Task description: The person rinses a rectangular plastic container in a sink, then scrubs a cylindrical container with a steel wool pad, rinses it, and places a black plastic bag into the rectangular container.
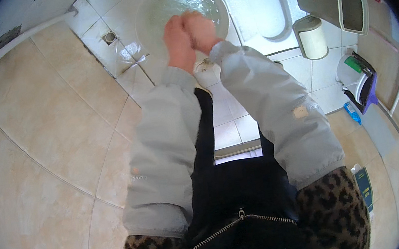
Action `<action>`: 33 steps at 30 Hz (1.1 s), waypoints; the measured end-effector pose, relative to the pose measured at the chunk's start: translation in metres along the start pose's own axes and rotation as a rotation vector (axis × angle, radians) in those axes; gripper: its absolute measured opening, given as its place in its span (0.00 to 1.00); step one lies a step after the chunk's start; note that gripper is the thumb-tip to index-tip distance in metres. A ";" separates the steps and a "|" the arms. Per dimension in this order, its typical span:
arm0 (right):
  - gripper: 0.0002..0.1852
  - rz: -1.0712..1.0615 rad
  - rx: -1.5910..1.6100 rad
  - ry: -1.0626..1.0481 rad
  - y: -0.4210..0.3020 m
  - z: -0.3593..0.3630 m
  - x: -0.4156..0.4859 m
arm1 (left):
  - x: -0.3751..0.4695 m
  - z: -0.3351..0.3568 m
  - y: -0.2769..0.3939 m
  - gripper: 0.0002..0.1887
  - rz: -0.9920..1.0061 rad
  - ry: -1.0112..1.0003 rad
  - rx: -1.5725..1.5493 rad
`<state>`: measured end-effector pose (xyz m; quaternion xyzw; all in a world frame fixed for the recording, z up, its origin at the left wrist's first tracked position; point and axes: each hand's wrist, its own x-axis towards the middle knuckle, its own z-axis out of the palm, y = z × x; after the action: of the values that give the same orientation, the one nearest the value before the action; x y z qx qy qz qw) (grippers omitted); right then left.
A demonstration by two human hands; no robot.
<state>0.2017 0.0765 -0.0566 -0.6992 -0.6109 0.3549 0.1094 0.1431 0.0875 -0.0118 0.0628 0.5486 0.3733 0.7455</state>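
Observation:
My left hand (178,42) and my right hand (200,30) are pressed together over a round pale basin (146,42). Clear water (155,19) fills it, rippled and bright with reflections at the far side. Both hands look curled and wet-pink, the right one slightly blurred. Whether anything small sits between them is hidden. Grey sleeve covers, the left (163,136) and the right (276,103), reach to my wrists over leopard-print sleeves.
Right of the basin lies a white squat toilet (271,13). A cream bin (314,41) stands beside it. A purple-edged cleaning tool (371,90) and a blue bottle (352,113) are farther right. On the left are a floor drain (109,37), clear plastic film (129,53) and a beige tiled wall (52,125).

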 end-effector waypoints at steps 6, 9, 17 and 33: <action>0.31 0.532 1.322 -0.022 -0.018 0.014 -0.022 | -0.003 -0.010 0.023 0.26 -0.077 0.067 0.039; 0.38 0.425 1.206 -0.062 -0.012 0.023 -0.018 | -0.002 -0.019 0.011 0.30 -0.184 -0.071 0.176; 0.30 0.461 0.228 0.317 0.068 0.049 0.046 | -0.002 -0.078 0.021 0.28 -0.131 -0.005 0.532; 0.17 0.348 0.381 0.501 0.069 -0.020 -0.110 | 0.027 -0.107 0.038 0.20 0.806 0.136 1.221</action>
<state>0.2674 -0.0364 -0.0425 -0.8250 -0.3600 0.2933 0.3221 0.0356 0.0976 -0.0554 0.6404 0.6382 0.2494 0.3471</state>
